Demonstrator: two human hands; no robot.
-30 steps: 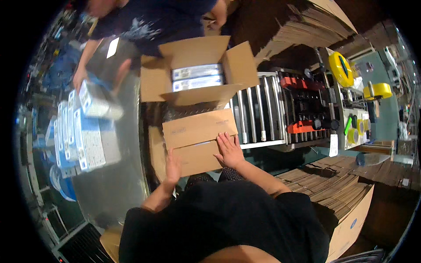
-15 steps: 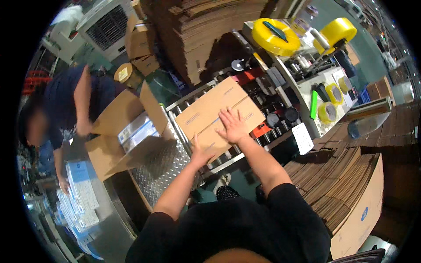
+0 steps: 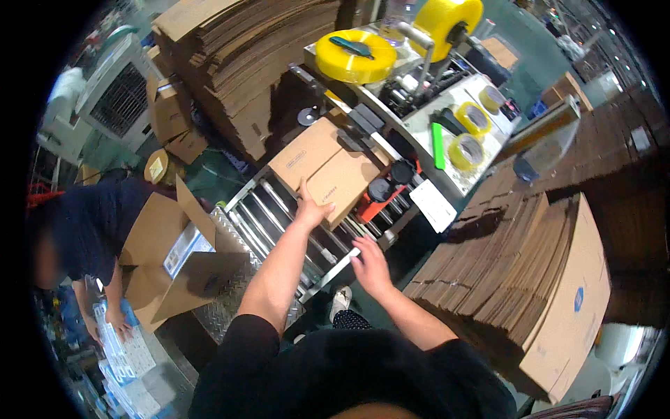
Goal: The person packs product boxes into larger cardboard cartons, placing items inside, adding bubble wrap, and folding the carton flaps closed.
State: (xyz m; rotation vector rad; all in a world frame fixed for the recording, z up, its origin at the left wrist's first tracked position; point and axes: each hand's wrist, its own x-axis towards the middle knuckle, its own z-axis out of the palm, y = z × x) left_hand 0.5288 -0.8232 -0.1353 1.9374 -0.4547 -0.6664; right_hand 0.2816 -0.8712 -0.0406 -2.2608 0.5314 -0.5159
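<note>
A closed cardboard box (image 3: 328, 166) lies on the metal roller conveyor (image 3: 269, 216), its far end under the head of a tape sealing machine (image 3: 391, 105). My left hand (image 3: 312, 207) presses flat against the box's near edge, fingers spread. My right hand (image 3: 370, 262) rests on the conveyor's near side rail, holding nothing. A large yellow tape roll (image 3: 356, 56) lies on top of the machine.
A co-worker in a dark shirt (image 3: 91, 223) stands at the left beside an open carton (image 3: 185, 262) holding white boxes. Flat cardboard stacks rise at the back (image 3: 244, 63) and at the right (image 3: 537, 272). Smaller tape rolls (image 3: 474, 119) lie on the machine's side shelf.
The closed box has slid along the rollers into the sealing machine. My right hand has come off its top and dropped to the conveyor rail; my left hand still pushes its rear edge.
</note>
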